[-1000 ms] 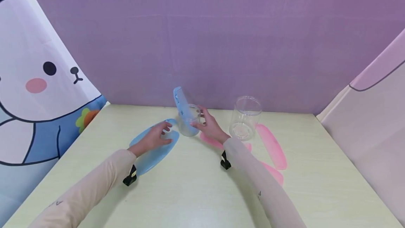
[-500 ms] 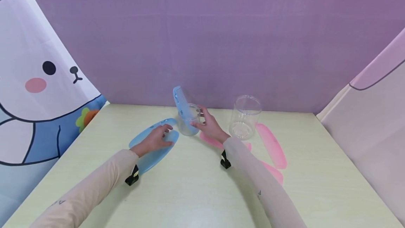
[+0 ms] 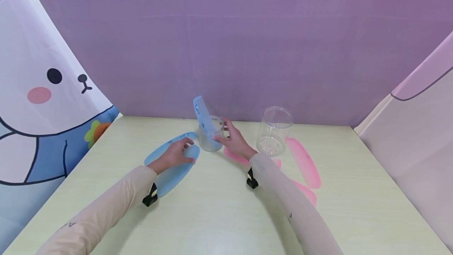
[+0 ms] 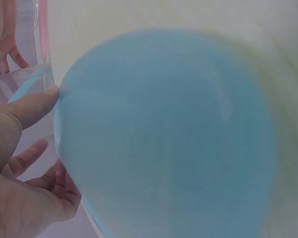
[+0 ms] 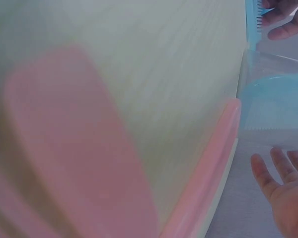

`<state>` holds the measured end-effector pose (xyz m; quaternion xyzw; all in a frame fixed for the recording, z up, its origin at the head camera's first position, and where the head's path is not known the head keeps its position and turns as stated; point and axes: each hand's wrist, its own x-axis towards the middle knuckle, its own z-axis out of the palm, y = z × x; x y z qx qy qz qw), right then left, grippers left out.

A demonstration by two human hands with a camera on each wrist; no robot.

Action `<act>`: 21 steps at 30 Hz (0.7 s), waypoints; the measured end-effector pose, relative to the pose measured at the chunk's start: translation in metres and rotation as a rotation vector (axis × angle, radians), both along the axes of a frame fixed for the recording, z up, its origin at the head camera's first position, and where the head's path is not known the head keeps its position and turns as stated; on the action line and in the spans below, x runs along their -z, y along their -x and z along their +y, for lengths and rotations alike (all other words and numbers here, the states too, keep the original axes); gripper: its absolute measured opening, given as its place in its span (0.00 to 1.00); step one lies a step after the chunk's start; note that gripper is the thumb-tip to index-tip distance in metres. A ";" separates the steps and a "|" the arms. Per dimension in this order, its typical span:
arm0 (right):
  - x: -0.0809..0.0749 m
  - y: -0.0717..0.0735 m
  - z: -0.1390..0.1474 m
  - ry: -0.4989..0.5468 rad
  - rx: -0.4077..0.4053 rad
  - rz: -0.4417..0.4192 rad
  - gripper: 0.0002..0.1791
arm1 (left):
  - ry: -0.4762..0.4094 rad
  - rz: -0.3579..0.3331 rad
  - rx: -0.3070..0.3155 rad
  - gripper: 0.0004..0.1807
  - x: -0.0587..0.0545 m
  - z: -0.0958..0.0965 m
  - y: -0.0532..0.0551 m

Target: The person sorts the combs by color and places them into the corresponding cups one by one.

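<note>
My left hand (image 3: 174, 156) hovers over two blue combs on the table, thumb and fingers apart. Its thumb tip meets or nearly meets the edge of the near comb (image 3: 177, 176), which looms blurred in the left wrist view; the far comb (image 3: 155, 152) lies partly behind the hand. A third blue comb (image 3: 203, 115) leans upright inside a small clear cup (image 3: 220, 126). At that cup's right side is my right hand (image 3: 235, 141), thumb in front and fingers behind. In the right wrist view its fingers (image 5: 262, 173) are spread beside the cup; firm contact cannot be told.
A larger clear cup (image 3: 272, 133) stands to the right. Pink combs lie around it: one on its right (image 3: 305, 164), others partly hidden under my right forearm. A purple cloth (image 3: 226, 50) rises behind the table (image 3: 212, 215), with printed cloth at both sides.
My left hand has shifted slightly to the right over the blue combs. The right hand, the cups and the combs look unmoved.
</note>
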<state>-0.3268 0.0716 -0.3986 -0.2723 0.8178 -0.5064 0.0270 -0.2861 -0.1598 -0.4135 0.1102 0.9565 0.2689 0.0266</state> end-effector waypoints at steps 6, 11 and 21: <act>-0.002 -0.001 0.000 0.013 -0.006 -0.017 0.41 | 0.003 0.004 -0.008 0.32 0.000 0.000 0.003; 0.006 0.007 -0.001 0.032 -0.004 -0.032 0.42 | -0.021 0.010 0.008 0.33 0.001 -0.001 0.004; 0.028 0.024 -0.002 0.019 0.035 -0.002 0.44 | -0.084 0.057 0.049 0.30 0.004 -0.004 0.005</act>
